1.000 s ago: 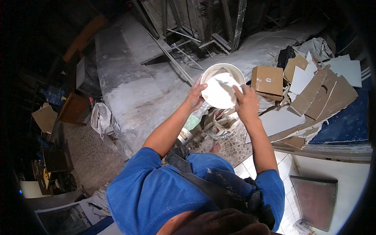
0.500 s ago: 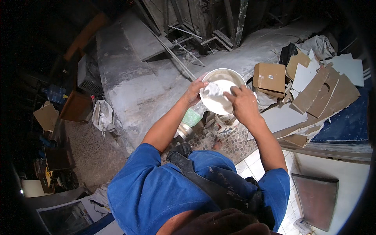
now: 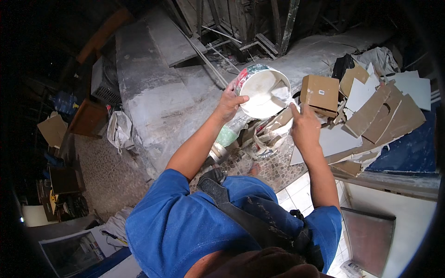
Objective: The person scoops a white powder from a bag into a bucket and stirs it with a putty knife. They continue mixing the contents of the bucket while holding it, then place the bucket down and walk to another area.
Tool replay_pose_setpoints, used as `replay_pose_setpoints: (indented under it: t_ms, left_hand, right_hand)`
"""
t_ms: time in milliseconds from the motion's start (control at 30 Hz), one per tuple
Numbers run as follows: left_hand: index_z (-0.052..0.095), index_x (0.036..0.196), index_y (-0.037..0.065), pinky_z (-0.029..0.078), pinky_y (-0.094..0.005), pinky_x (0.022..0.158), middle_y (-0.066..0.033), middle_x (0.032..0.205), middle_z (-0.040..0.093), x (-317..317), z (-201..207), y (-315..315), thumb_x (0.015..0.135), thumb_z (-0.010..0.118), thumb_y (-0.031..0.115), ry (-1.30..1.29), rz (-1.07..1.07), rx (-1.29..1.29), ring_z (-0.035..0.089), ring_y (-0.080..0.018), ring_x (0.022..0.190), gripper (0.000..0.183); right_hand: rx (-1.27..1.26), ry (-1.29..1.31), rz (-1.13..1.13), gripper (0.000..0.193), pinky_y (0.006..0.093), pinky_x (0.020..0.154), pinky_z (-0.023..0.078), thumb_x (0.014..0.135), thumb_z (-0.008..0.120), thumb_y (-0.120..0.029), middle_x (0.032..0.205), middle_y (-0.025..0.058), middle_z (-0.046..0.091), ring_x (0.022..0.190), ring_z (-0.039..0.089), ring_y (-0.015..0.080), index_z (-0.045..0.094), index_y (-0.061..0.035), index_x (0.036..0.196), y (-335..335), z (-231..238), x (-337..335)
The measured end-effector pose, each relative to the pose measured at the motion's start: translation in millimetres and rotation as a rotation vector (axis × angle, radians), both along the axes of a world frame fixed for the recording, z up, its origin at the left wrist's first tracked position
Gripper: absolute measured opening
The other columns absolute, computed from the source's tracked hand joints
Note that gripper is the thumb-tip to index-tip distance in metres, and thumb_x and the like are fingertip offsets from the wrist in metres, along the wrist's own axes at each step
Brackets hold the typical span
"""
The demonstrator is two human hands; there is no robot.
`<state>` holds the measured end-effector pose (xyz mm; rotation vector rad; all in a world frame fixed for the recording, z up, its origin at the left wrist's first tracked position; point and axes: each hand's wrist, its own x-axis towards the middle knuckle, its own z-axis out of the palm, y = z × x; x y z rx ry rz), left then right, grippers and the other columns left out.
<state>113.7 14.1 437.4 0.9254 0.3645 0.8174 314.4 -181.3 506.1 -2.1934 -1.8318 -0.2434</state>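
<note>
"So, where is the white bucket [image 3: 262,88]?"

"Up in the air, in front of the person [image 3: 185,220], a bit left of the brown box [image 3: 320,92]. The left hand [image 3: 229,103] has it by the rim, thumb on the edge and other fingers around the outside. That grip is tight on the bucket."

"Why is it tipped?"

"Maybe so its open top faces the person and the right hand [image 3: 304,123] can reach it. The right fingers are curled by the low right rim. Something pale [image 3: 291,101] is there, but it's too bright to tell what, so I can't say if that grip holds anything."

"What's inside?"

"White, smeary stuff [image 3: 257,105], and a grey patch [image 3: 280,91] near the right side. I can't tell how much."

"And the box?"

"It looks closed, so its inside is hidden. Below the bucket, a pale bag [image 3: 265,152] seems to hold broken bits."
</note>
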Motion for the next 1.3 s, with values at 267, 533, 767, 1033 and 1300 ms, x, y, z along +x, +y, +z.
replay_pose_setpoints:
  t_ms: [267, 533, 767, 1033, 1300]
  left_hand:
    - [0.031, 0.155, 0.002, 0.038, -0.0379, 0.118, -0.0105, 0.148, 0.051, 10, 7, -8, 0.074, 0.083, 0.003, -0.112, 0.148, 0.056, 0.050, -0.0236, 0.137, 0.097]
    - [0.028, 0.157, 0.002, 0.037, -0.0381, 0.118, -0.0104, 0.148, 0.050, 5, 19, -14, 0.075, 0.084, 0.005, -0.137, 0.167, 0.106, 0.048, -0.0240, 0.139, 0.098]
    - [0.028, 0.157, 0.002, 0.037, -0.0381, 0.118, -0.0106, 0.148, 0.051, 6, 19, -13, 0.074, 0.084, 0.004, -0.140, 0.194, 0.126, 0.050, -0.0232, 0.137, 0.099]
    - [0.030, 0.155, 0.001, 0.037, -0.0376, 0.118, -0.0105, 0.146, 0.052, 9, 18, -13, 0.074, 0.084, 0.004, -0.158, 0.235, 0.153, 0.051, -0.0229, 0.136, 0.098]
    - [0.031, 0.154, 0.000, 0.037, -0.0375, 0.117, -0.0103, 0.146, 0.052, 11, 14, -11, 0.074, 0.085, 0.005, -0.153, 0.237, 0.171, 0.051, -0.0225, 0.135, 0.098]
  right_hand:
    - [0.071, 0.723, -0.075, 0.037, 0.0470, 0.084, 0.055, 0.101, 0.057, -0.021, 0.102, 0.0294, 0.072, 0.093, 0.071, 0.0453, 0.067, 0.0020, 0.128, 10, -34, -24]
    - [0.171, 0.868, -0.179, 0.041, 0.0400, 0.097, 0.051, 0.102, 0.058, -0.026, 0.112, 0.0311, 0.071, 0.111, 0.070, 0.0388, 0.067, 0.0061, 0.126, 14, -44, -29]
    - [0.257, 0.923, -0.223, 0.039, 0.0394, 0.100, 0.051, 0.102, 0.060, -0.024, 0.113, 0.0301, 0.071, 0.112, 0.069, 0.0393, 0.069, 0.0074, 0.122, 15, -32, -48]
    - [0.343, 0.961, -0.218, 0.040, 0.0368, 0.100, 0.050, 0.102, 0.059, -0.023, 0.115, 0.0296, 0.072, 0.112, 0.070, 0.0353, 0.068, 0.0104, 0.121, 28, -38, -35]
    - [0.307, 0.919, -0.285, 0.039, 0.0370, 0.098, 0.051, 0.102, 0.058, -0.023, 0.112, 0.0278, 0.073, 0.108, 0.071, 0.0325, 0.068, 0.0098, 0.121, 24, -38, -37]
